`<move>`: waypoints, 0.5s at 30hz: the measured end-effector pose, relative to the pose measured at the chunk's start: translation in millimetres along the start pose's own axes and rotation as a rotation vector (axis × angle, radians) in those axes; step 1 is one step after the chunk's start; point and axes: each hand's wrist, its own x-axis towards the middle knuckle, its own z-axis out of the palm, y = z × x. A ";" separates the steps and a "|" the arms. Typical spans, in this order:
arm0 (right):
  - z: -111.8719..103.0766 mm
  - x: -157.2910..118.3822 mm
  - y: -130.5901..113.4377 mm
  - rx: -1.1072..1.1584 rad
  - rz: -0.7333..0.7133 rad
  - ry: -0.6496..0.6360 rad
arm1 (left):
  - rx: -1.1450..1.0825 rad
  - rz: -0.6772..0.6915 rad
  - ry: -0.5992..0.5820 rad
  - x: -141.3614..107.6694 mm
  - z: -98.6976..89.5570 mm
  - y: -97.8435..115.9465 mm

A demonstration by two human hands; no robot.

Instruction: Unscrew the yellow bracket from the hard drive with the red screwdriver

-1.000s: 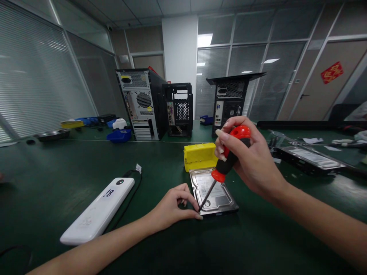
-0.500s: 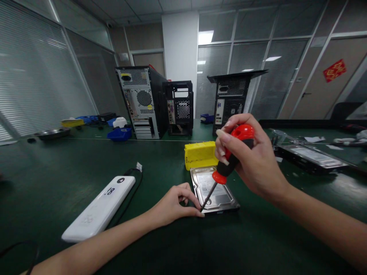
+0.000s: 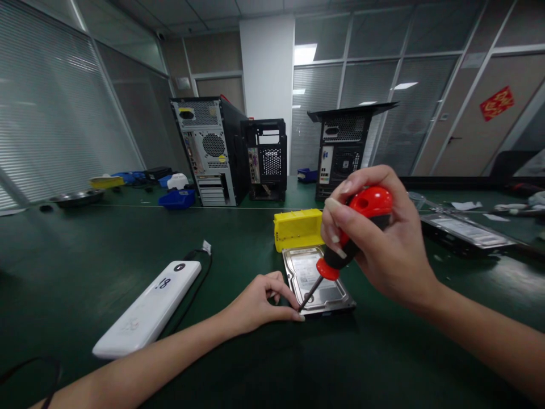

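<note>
A silver hard drive (image 3: 317, 281) lies flat on the dark green table (image 3: 238, 369). My right hand (image 3: 383, 238) is wrapped round the red and black handle of a screwdriver (image 3: 336, 255), which slants down to the left. Its tip meets the drive's near left corner. At that same corner, the thumb and forefinger of my left hand (image 3: 266, 304) are closed together; whether something small is between them is hidden. Just behind the drive stands a yellow bin (image 3: 298, 228), touching or nearly touching it.
A white power bank (image 3: 149, 307) with a black cable lies at the left. Computer cases (image 3: 236, 153) (image 3: 266, 162) (image 3: 344, 153) stand at the back. Blue bin (image 3: 176, 199) and metal dish (image 3: 79, 197) are back left; another drive (image 3: 468, 230) lies right.
My right hand and the screwdriver handle have shifted a little right and tilted lower. The tip stays near the same corner, and my left hand has hardly moved.
</note>
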 end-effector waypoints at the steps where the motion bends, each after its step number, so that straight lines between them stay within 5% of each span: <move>1: 0.9 -0.6 -0.5 -0.006 -0.012 0.005 | -0.006 0.001 0.001 0.2 0.4 0.0; 15: 3.5 -0.5 -5.1 -0.065 -0.060 0.020 | 0.009 -0.001 0.004 0.2 1.6 0.8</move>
